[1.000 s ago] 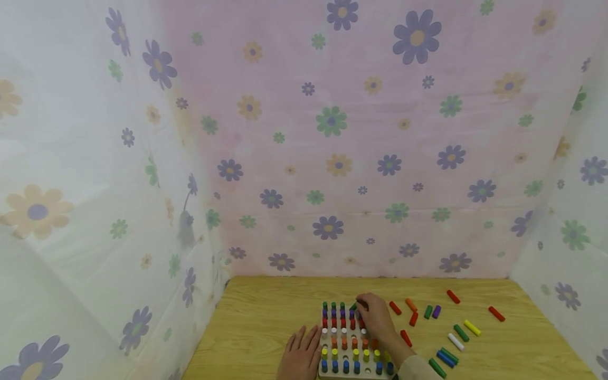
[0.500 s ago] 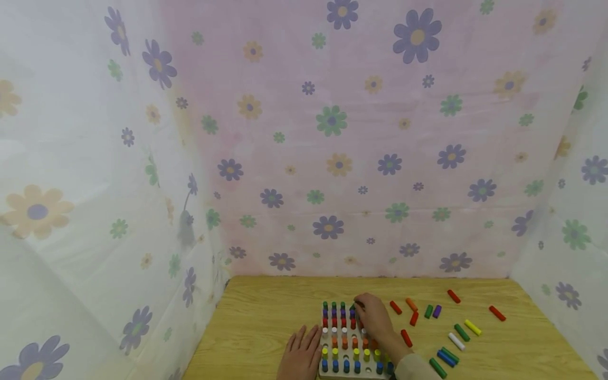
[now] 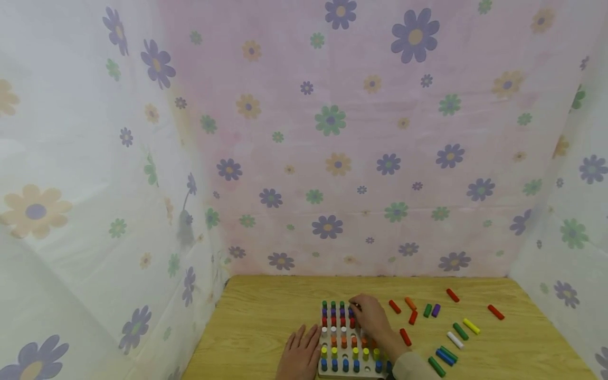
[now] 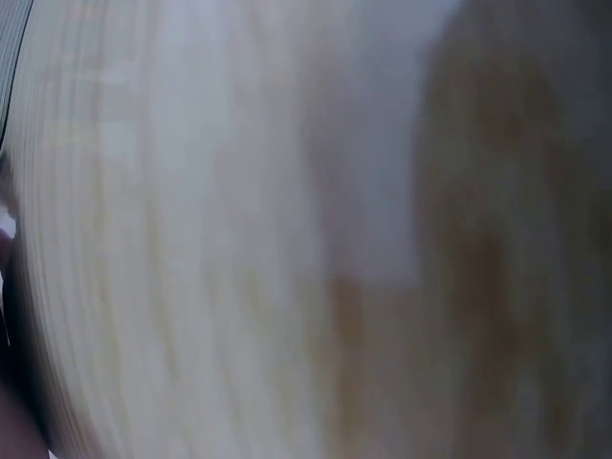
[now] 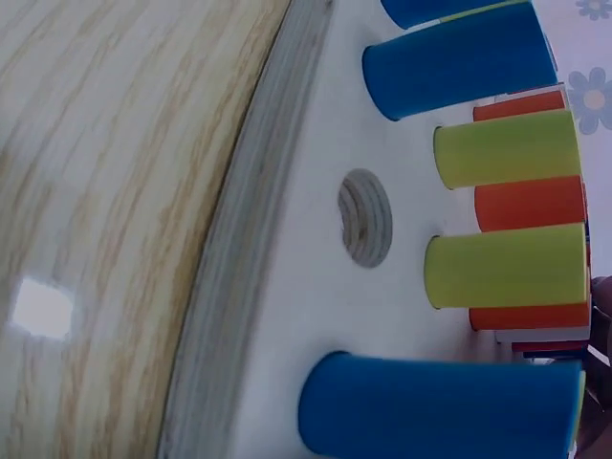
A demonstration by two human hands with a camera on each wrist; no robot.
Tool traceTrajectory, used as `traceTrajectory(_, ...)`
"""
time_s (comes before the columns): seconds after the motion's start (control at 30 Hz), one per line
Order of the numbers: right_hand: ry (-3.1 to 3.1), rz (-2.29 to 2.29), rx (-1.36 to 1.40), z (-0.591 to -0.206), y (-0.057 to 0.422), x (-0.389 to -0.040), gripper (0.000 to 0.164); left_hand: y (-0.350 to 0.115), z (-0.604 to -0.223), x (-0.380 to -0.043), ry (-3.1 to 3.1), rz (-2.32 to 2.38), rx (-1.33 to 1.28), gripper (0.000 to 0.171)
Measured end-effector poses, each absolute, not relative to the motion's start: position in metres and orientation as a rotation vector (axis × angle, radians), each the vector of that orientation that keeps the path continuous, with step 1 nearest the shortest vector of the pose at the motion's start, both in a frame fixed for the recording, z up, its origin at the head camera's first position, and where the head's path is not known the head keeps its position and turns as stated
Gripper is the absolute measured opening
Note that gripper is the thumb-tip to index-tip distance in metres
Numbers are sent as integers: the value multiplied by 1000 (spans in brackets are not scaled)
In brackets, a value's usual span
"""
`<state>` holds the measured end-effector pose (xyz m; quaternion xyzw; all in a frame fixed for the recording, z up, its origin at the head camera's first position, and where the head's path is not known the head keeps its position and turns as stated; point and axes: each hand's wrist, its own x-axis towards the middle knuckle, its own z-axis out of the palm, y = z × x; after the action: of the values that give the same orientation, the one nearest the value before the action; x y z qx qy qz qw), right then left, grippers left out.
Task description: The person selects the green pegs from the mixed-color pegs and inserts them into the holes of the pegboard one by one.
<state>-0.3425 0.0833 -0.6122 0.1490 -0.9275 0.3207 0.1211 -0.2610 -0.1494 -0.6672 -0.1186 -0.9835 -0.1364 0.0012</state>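
Observation:
A pegboard (image 3: 351, 376) stands near the table's front edge, with rows of coloured pegs upright in it. My right hand (image 3: 372, 317) reaches over its far right part, thumb and fingertips pinching a green peg at the end of the green row; the fingers mostly cover that peg. My left hand (image 3: 299, 354) lies flat beside the board's left edge, fingers extended. In the right wrist view, blue pegs (image 5: 440, 406) and yellow pegs (image 5: 507, 266) stand around a bare hole (image 5: 365, 218). The left wrist view is a blur of wood grain.
Loose pegs lie scattered on the wooden table (image 3: 266, 301) right of the board, among them a red peg (image 3: 496, 312), a yellow peg (image 3: 472, 326), a white peg (image 3: 455, 340) and a blue peg (image 3: 445, 358). Flowered sheets (image 3: 361, 200) enclose the table's back and sides.
My right hand has shifted slightly left at the green row. The green peg, seen tilted at its fingertips before, is now mostly covered. My left hand stays put.

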Motion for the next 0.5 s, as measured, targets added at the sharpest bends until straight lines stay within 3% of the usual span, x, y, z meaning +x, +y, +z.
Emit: traceTrajectory(0.5, -2716, 993, 377, -620, 82, -346, 14, -147, -665, -262, -3113, -394, -343, 71)
